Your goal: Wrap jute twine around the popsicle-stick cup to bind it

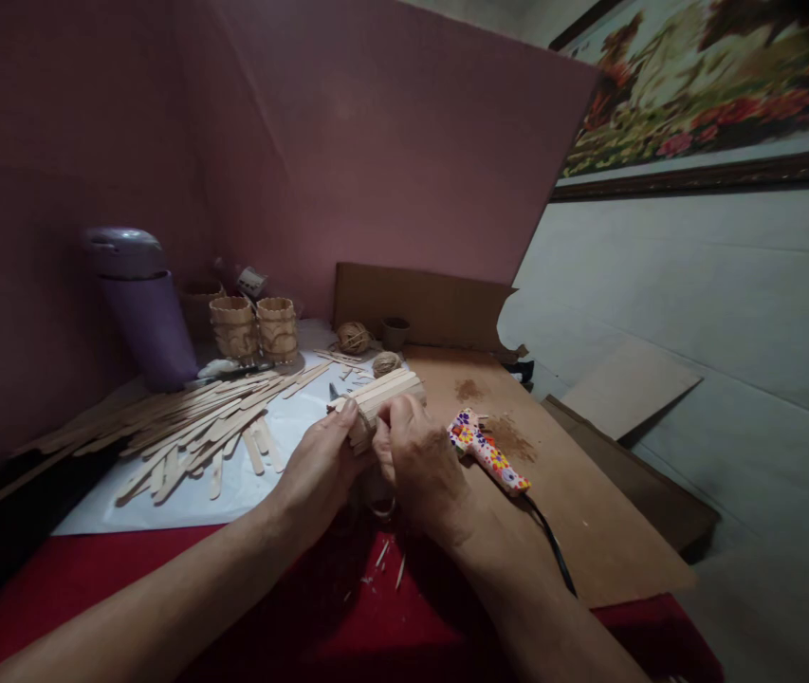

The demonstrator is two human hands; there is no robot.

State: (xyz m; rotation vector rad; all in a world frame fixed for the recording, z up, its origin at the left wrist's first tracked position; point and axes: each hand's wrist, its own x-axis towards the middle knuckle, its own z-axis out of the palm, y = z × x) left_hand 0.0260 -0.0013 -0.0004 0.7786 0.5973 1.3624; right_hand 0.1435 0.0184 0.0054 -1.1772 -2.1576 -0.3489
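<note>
My left hand [319, 465] and my right hand [418, 465] are closed together on a small piece built of wooden craft sticks [379, 396], held just above the table. The left thumb presses on its near end; the right fingers pinch its side. A pile of loose craft sticks [183, 427] lies on a white sheet [162, 507] to the left. A glue gun with a coloured dotted pattern [486, 451] rests on a brown board [589, 503] right of my right hand, its black cord trailing toward me.
A purple flask [140, 308] stands at the back left. Two small stick-built cups [256, 329] sit beside it. Twine balls [354, 337] lie near a cardboard piece [432, 304]. Red cloth [304, 617] covers the table front. Pink boards form the backdrop.
</note>
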